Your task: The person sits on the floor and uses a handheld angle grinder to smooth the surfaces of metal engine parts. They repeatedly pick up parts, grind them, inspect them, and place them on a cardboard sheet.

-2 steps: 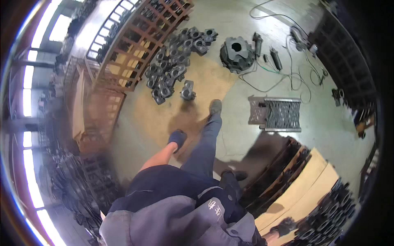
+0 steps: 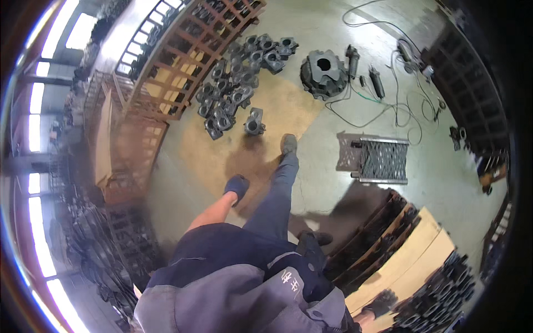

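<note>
My left hand (image 2: 237,188), in a dark blue glove, hangs above the floor beside my leg. Its fingers are curled in, and nothing shows in them. At the lower right my right hand (image 2: 382,302), in a dark glove, is over a cardboard sheet (image 2: 413,244) with its fingers apart. It is close to a heap of dark ring-shaped metal parts (image 2: 438,288); I cannot tell whether it touches them. Ahead of my forward foot a single grey metal casting (image 2: 254,122) rests on the floor, apart from a cluster of similar castings (image 2: 236,83).
Brown slatted crates (image 2: 177,61) line the left. A large dark toothed metal block (image 2: 323,75) sits ahead, beside power tools (image 2: 376,82) and loose cables (image 2: 397,105). A metal frame with mesh (image 2: 383,160) lies on the floor to the right. A dark rack (image 2: 458,69) stands beyond.
The view has shifted slightly. My left hand is a little further left in the picture, and my right hand appears slightly higher over the cardboard.
</note>
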Available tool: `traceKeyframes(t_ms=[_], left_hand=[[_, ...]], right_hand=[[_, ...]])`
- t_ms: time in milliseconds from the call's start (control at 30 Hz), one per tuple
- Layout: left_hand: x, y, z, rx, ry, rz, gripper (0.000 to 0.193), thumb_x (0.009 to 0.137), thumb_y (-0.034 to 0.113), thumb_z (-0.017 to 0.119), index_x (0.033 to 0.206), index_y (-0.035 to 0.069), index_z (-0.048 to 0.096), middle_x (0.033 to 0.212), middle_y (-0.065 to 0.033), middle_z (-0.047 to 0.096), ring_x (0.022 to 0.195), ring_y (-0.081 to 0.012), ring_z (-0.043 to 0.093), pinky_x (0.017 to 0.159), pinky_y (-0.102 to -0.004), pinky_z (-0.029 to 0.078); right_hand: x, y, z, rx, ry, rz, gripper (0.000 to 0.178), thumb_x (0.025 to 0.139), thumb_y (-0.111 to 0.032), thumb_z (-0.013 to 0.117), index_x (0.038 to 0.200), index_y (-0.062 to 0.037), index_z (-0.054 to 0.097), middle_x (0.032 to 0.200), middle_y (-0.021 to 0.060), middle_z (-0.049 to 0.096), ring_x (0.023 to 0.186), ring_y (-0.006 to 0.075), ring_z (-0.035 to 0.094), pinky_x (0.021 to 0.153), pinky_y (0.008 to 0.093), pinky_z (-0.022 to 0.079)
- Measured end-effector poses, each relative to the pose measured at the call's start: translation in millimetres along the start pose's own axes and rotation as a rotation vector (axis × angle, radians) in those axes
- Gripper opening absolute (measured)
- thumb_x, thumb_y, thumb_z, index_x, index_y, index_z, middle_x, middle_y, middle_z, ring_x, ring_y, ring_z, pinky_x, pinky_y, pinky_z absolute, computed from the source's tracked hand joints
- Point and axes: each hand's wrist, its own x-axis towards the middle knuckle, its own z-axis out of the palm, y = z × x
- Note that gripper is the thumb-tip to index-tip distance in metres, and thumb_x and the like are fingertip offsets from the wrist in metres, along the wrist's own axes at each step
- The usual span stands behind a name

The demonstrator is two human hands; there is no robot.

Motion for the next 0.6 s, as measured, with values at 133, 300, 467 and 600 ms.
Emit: traceKeyframes(t_ms=[133,300,467,600], left_hand=[[139,-97,28,0.06,0.04,-0.021,0.041,0.091,0.036,0.055,0.115,0.006,0.069,0.117,-0.0261,0.068,0.11,-0.0415,0.065,0.095,-0.0498,0.05],[217,-6,-45,-0.323,0.086,0.119,0.034,0.093,0.029,0.059,0.116,0.005,0.069,0.11,-0.0231,0.071,0.104,-0.0377,0.069,0.088,-0.0451,0.053],[280,12,-68,-0.336,-0.002,-0.079,0.039,0.093,0.031,0.06,0.123,0.006,0.065,0.118,-0.022,0.069,0.112,-0.0371,0.066,0.095,-0.0439,0.051],[310,18,-80,-0.372,0.013,-0.184,0.042,0.094,0.037,0.058,0.122,0.006,0.065,0.123,-0.023,0.067,0.116,-0.0344,0.064,0.095,-0.0444,0.05]], right_hand=[[-115,22,182,-0.401,-0.763,0.272,0.034,0.104,-0.034,0.049,0.128,-0.0108,0.058,0.117,0.0087,0.063,0.096,0.0202,0.06,0.077,0.0344,0.051],[-250,54,415,-0.976,-0.568,0.082,0.034,0.098,-0.036,0.065,0.119,-0.0088,0.066,0.091,0.0042,0.07,0.067,0.0136,0.062,0.061,0.027,0.05],[-260,47,539,-1.225,-0.736,-0.057,0.036,0.097,-0.03,0.069,0.121,-0.0034,0.067,0.093,0.0031,0.071,0.071,0.0111,0.064,0.062,0.0263,0.05],[-267,47,638,-1.302,-0.803,-0.092,0.035,0.098,-0.033,0.066,0.114,-0.0016,0.069,0.09,0.0046,0.071,0.069,0.0121,0.064,0.062,0.0271,0.051]])
